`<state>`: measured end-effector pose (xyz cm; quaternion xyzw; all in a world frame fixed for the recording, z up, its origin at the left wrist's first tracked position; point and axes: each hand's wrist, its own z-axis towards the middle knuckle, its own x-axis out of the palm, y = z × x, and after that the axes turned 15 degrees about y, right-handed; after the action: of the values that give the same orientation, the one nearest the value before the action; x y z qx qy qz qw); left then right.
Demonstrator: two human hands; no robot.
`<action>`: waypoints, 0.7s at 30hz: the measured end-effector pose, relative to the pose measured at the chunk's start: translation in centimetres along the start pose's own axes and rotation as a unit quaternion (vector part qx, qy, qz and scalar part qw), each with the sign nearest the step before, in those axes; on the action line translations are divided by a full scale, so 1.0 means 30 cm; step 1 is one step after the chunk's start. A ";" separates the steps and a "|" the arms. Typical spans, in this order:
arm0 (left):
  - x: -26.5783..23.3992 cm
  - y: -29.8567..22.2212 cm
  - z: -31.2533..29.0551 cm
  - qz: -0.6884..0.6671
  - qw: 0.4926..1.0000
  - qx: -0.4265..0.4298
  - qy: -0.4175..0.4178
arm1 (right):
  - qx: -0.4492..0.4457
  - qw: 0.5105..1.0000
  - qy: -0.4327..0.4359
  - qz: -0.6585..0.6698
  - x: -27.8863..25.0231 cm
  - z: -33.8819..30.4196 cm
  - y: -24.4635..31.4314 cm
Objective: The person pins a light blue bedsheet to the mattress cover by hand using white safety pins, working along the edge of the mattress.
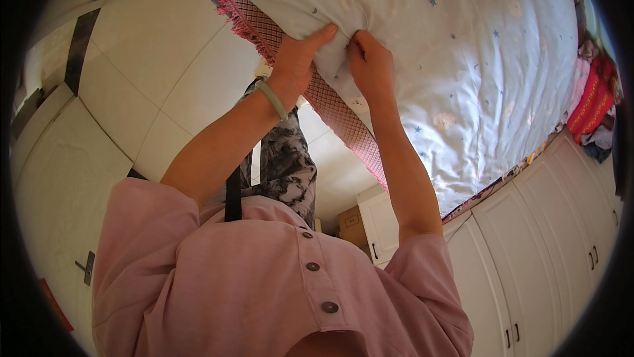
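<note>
as i watch remotely, the pale quilt [456, 46] lies over the pink fringed cover [343, 116], ahead and rightward of my left hand [295, 60] and right hand [372, 61], touching both; its near edge slants from upper left to lower right, long axis unclear; the right pinches its surface, but whether the left clasps i cannot tell

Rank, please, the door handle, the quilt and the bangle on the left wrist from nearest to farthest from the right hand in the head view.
From the right hand:
1. Quilt: right at the hand, touching it.
2. Bangle: to the hand's left, slightly lower.
3. Door handle: far off, lower left.
</note>
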<state>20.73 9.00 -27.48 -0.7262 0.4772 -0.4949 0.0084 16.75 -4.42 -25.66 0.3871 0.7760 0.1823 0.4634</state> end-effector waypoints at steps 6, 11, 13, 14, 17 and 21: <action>-0.017 0.003 0.010 -0.125 0.985 -0.112 -0.033 | -0.032 0.989 -0.008 0.141 -0.021 -0.062 -0.037; -0.052 0.009 0.029 -0.159 0.976 -0.150 0.016 | -0.073 0.984 -0.022 0.163 -0.001 -0.066 -0.062; -0.054 0.010 0.031 -0.154 0.975 -0.161 0.025 | -0.086 0.987 -0.028 0.136 0.011 -0.058 -0.090; -0.054 0.009 0.034 -0.156 0.973 -0.166 0.025 | -0.092 0.988 -0.031 0.122 0.012 -0.052 -0.086; -0.060 0.010 0.042 -0.160 0.971 -0.175 0.036 | -0.065 0.995 -0.056 0.054 0.022 -0.054 -0.042; -0.072 0.018 0.049 -0.160 0.969 -0.187 0.033 | -0.046 0.995 -0.070 0.054 0.048 -0.034 -0.036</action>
<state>21.32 9.56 -30.02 -0.7650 0.4389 -0.4153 -0.2230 15.02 -3.91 -26.68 0.4182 0.7105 0.2147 0.5236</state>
